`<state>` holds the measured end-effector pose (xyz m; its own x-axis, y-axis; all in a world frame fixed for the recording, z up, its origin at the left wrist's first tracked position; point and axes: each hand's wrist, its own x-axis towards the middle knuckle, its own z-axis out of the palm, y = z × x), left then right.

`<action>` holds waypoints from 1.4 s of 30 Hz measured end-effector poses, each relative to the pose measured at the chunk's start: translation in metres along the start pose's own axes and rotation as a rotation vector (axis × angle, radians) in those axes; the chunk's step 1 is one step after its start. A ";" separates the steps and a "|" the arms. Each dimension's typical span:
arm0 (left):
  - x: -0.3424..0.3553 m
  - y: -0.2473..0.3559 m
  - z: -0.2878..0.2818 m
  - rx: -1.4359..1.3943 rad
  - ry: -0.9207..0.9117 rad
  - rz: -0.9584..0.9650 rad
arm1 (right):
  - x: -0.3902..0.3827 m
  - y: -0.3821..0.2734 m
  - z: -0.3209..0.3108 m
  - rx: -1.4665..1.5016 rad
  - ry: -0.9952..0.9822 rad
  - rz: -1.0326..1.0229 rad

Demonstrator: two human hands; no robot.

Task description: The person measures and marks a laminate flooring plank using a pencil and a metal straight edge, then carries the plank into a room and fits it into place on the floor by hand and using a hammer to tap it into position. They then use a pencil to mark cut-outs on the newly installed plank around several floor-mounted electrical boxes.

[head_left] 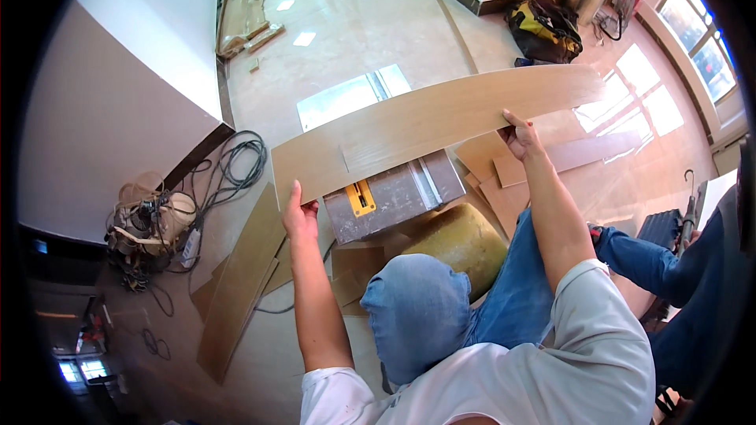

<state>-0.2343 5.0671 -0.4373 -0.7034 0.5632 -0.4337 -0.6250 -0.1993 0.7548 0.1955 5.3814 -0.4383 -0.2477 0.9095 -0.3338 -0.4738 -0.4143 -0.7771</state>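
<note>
A long light-brown floorboard (425, 120) spans the middle of the view, raised above a table saw. It has a short dark line or notch near its left part. My left hand (301, 214) grips its near left corner, thumb on top and fingers underneath. Toward the right part, my right hand (520, 138) pinches the near edge, with the thumb on the upper face. Below the board shows the scuffed dark top of the table saw (386, 216), with a yellow blade insert (361, 198) and a pale metal groove. The board covers part of the saw top.
A yellowish rounded drum (465, 245) stands by my knees. Loose boards lie left (236, 291) and right (516, 189). A compressor-like machine (153, 216) and coiled cable (244, 161) sit by the wall. A black-yellow bag (547, 31) lies farther off. Another person's blue sleeve (650, 264) is at right.
</note>
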 end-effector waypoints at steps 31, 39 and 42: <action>-0.013 0.013 0.002 -0.027 0.052 0.012 | -0.008 -0.009 0.019 0.002 -0.038 -0.081; 0.013 0.065 0.017 0.051 0.055 -0.023 | -0.010 -0.022 0.056 -0.096 -0.029 -0.155; 0.017 0.086 0.008 0.081 0.075 -0.001 | -0.007 -0.023 0.063 -0.042 -0.065 -0.133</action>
<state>-0.2975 5.0661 -0.3756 -0.7282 0.5010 -0.4677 -0.5982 -0.1314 0.7905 0.1546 5.3824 -0.3846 -0.2405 0.9514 -0.1925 -0.4704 -0.2877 -0.8342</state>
